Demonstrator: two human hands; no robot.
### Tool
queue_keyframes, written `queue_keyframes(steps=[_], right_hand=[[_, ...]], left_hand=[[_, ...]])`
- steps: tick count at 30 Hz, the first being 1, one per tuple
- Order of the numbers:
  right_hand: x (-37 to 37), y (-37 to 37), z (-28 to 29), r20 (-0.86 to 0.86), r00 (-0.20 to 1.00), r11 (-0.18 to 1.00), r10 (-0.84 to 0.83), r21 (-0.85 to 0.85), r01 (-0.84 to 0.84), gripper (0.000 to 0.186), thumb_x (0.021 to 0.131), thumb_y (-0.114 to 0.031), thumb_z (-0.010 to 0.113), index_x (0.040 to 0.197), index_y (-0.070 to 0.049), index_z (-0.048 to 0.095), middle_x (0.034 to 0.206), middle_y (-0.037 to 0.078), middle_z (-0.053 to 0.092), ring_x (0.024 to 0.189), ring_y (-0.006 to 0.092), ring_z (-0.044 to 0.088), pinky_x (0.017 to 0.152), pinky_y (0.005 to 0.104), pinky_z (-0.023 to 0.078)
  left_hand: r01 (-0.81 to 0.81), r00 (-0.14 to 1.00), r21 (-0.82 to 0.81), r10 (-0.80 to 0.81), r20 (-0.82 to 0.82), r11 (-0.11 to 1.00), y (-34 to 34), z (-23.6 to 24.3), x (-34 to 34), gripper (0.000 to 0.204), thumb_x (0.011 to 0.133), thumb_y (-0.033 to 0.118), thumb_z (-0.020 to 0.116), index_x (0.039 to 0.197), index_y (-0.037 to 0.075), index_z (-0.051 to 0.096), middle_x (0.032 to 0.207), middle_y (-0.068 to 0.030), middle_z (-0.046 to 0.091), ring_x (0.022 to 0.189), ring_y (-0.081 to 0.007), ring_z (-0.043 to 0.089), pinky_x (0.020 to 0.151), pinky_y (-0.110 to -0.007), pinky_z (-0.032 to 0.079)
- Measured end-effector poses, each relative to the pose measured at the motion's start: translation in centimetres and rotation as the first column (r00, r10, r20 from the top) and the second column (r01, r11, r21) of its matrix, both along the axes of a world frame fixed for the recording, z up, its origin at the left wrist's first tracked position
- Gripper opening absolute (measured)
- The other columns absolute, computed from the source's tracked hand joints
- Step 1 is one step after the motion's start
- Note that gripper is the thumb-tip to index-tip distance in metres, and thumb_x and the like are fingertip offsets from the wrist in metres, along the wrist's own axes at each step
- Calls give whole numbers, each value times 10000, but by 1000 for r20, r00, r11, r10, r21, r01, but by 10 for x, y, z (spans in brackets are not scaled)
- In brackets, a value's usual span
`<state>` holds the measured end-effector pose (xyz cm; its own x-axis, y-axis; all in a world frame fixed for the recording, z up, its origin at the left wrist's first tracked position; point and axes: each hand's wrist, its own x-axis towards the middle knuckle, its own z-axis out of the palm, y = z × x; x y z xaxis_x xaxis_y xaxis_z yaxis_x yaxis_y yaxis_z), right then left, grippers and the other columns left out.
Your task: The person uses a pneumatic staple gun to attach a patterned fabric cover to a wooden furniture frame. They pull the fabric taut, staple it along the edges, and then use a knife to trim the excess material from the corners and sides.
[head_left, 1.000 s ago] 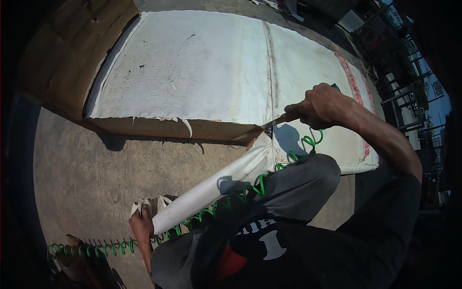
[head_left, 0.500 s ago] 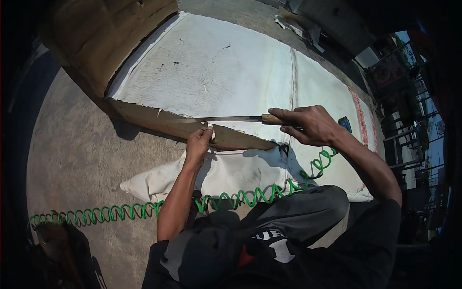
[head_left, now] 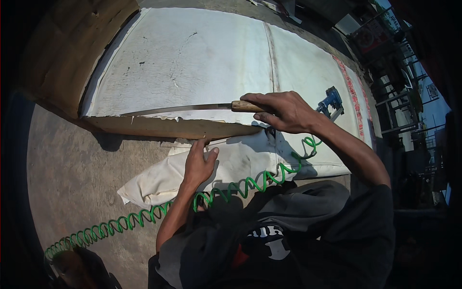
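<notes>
My right hand [head_left: 288, 111] grips the wooden handle of a long, thin-bladed knife [head_left: 180, 109]. The blade points left and lies along the near edge of a white, cracked cover sheet [head_left: 211, 58]. Below that edge runs the brown side [head_left: 178, 128] of the sofa-like piece. My left hand [head_left: 198, 164] rests with fingers extended and thumb apart against the lower part of this brown side, holding nothing visible. Under it, a loose white flap of the cover [head_left: 240, 155] hangs down in folds toward the floor.
A green coiled air hose [head_left: 245, 189] crosses in front of me from lower left to right. A blue air tool [head_left: 331, 100] lies on the white cover beyond my right wrist. At the left rises a brown upright panel [head_left: 67, 53]. Concrete floor [head_left: 57, 164] lies below it.
My left hand has let go of the cover's edge and moved down onto the brown side, its fingers opening. The knife stays in my right hand. The view has shifted, bringing the blue tool into fuller sight.
</notes>
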<state>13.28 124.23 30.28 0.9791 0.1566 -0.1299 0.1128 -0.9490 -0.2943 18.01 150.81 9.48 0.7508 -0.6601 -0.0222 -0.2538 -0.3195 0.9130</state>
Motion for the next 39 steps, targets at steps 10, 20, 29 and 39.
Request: queue_keyframes(steps=[10, 20, 29, 39], right_hand=[[-170, 22, 85, -208, 660, 679, -722, -28, 734, 507, 988, -292, 625, 1447, -109, 510, 927, 245, 723, 824, 387, 721, 755, 477, 522], [-212, 67, 157, -216, 547, 588, -809, -317, 744, 473, 904, -155, 714, 1370, -169, 635, 788, 187, 724, 710, 352, 719, 686, 453, 538], [-203, 75, 174, -205, 511, 551, -835, -314, 774, 409, 895, -115, 702, 1302, -83, 674, 875, 210, 739, 694, 315, 743, 700, 417, 572], [-136, 82, 181, -366, 397, 538, -842, -519, 665, 366, 928, -134, 654, 1291, -91, 683, 834, 176, 746, 685, 307, 734, 735, 415, 589]], left_hand=[[357, 848, -233, -419, -325, 904, -113, -1, -55, 542, 978, 446, 619, 1260, -17, 611, 1152, -296, 674, 1046, -347, 675, 924, -404, 503], [403, 795, -310, -497, -349, 861, -113, -4, -36, 202, 916, 195, 659, 850, 44, 542, 744, 22, 456, 728, -91, 430, 654, -264, 355], [372, 901, -149, -395, -179, 916, -113, 4, -44, 395, 929, 354, 636, 1100, 0, 681, 934, -233, 716, 872, -374, 707, 792, -442, 527], [357, 929, -49, -360, -92, 933, -102, 41, -59, 265, 942, 272, 626, 964, 14, 683, 756, -253, 668, 708, -442, 666, 668, -472, 498]])
